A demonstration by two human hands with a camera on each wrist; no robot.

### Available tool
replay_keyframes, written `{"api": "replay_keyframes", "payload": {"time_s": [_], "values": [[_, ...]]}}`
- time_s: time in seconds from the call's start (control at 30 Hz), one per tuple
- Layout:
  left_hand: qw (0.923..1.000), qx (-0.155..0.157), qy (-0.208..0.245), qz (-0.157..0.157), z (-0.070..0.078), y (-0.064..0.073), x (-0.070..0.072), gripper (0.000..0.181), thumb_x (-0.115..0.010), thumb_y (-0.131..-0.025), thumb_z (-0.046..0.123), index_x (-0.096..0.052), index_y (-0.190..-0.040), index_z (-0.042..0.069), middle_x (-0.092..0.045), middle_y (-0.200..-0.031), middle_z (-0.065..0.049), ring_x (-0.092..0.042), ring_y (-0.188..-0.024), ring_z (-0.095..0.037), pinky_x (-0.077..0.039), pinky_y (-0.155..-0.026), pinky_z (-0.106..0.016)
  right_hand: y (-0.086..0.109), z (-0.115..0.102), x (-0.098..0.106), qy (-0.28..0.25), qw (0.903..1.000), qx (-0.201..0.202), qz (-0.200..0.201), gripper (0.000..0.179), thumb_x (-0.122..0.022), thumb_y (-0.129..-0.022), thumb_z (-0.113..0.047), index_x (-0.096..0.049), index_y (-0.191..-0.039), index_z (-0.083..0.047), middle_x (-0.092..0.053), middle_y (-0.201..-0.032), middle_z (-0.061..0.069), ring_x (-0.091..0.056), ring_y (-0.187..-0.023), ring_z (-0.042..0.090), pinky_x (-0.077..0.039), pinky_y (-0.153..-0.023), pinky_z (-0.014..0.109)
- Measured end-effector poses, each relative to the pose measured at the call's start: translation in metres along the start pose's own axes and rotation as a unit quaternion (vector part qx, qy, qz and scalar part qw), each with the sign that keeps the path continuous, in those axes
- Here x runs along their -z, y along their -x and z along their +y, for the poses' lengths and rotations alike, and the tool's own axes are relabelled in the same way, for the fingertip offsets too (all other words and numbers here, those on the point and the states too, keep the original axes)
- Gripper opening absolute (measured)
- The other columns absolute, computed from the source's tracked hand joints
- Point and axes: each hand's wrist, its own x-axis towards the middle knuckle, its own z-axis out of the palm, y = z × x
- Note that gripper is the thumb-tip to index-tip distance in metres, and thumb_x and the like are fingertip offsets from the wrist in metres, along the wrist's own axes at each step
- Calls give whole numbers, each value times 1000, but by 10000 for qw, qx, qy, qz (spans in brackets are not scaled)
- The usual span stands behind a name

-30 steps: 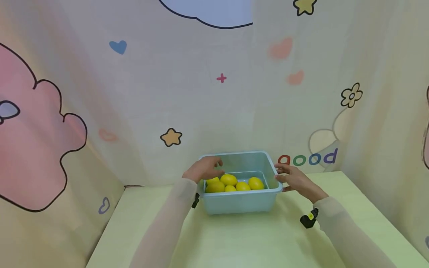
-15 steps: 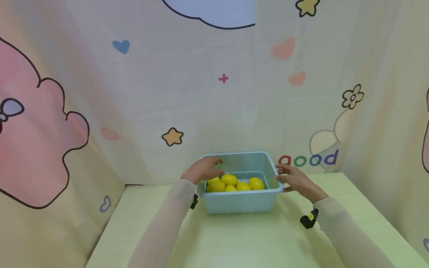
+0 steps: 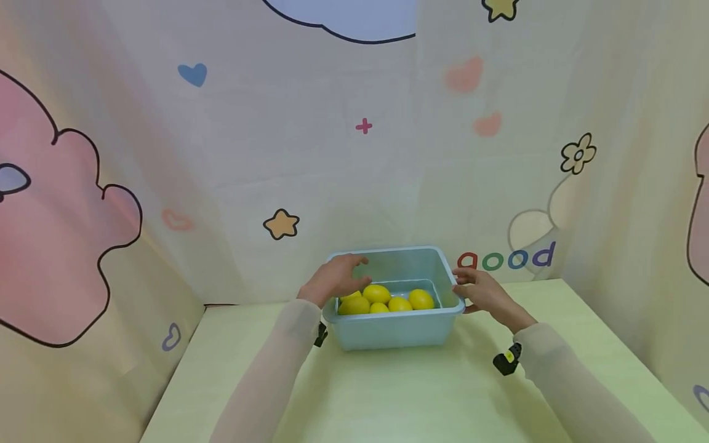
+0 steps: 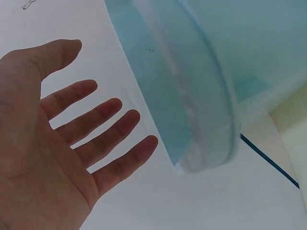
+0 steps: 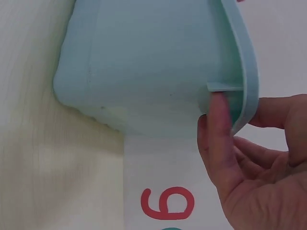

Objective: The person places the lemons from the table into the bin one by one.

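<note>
A light blue plastic bin (image 3: 393, 332) stands on the table by the back wall, with several yellow lemons (image 3: 377, 294) gathered in its front left part. Over its left end in the head view is my left hand (image 3: 336, 277). The left wrist view has that hand (image 4: 62, 134) with fingers spread and nothing in them, beside the bin's rim (image 4: 211, 86). At the right end, my right hand (image 3: 487, 291) grips the rim. In the right wrist view its fingers (image 5: 223, 143) hook up under the rim (image 5: 249, 81), the thumb on the other side.
A pale green table (image 3: 410, 394) carries the bin. Behind and at both sides hang light curtains (image 3: 310, 147) printed with hearts, stars and the word "good" (image 3: 506, 258). A black wrist device (image 3: 506, 360) sits below the right cuff.
The head view has tilted slightly, so the whole scene sits a little higher and further left. Both hands, the bin and the lemons keep their places.
</note>
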Motion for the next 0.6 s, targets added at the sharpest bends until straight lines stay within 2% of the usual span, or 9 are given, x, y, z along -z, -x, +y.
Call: {"api": "replay_keyframes", "payload": {"time_s": [0.13, 0.23, 0.33, 0.43, 0.5, 0.6], "values": [[10000, -3, -23, 91, 1, 3, 0, 56, -56, -96, 46, -47, -145, 22, -48, -150, 0, -43, -139, -25, -40, -115, -47, 0, -5, -3, 669, 9977, 58, 63, 69, -61, -97, -28, -28, -151, -1, -44, -139, 32, -63, -108, 42, -63, -68, 36], [9998, 38, -42, 207, 2, 6, 1, 58, -54, -96, 48, -44, -148, 24, -45, -153, -1, -40, -141, -26, -38, -116, -48, 0, -9, -7, 1324, 9909, 224, 41, 79, -63, -94, -39, -25, -152, -1, -45, -139, 33, -63, -107, 43, -63, -70, 39], [9995, 103, -24, 282, 2, 9, 1, 59, -53, -96, 49, -42, -149, 25, -42, -154, -2, -39, -142, -28, -37, -116, -50, 2, -15, -9, 2027, 9773, 585, 177, 78, -62, -94, -39, -27, -151, 2, -44, -142, 33, -59, -115, 47, -59, -86, 53], [9995, 140, -36, 293, 3, 12, -1, 60, -52, -96, 50, -42, -149, 26, -41, -155, -4, -39, -142, -29, -39, -115, -51, 6, -22, -13, 2580, 9614, 854, 424, 75, -62, -94, -36, -30, -150, 2, -39, -147, 33, -48, -126, 52, -47, -98, 67], [9994, 120, -74, 332, 3, 14, -1, 60, -52, -96, 50, -42, -149, 26, -40, -156, -4, -39, -142, -29, -41, -114, -52, 7, -28, -16, 2844, 9522, 983, 517, 73, -62, -94, -35, -32, -150, 0, -36, -150, 33, -45, -129, 53, -42, -101, 70], [9989, 64, -125, 446, 5, 16, -2, 60, -52, -96, 51, -42, -149, 25, -39, -156, -4, -39, -142, -29, -42, -113, -51, 9, -33, -20, 3150, 9392, 1240, 578, 69, -61, -95, -36, -36, -150, -3, -34, -151, 31, -44, -129, 53, -42, -102, 69]]}}
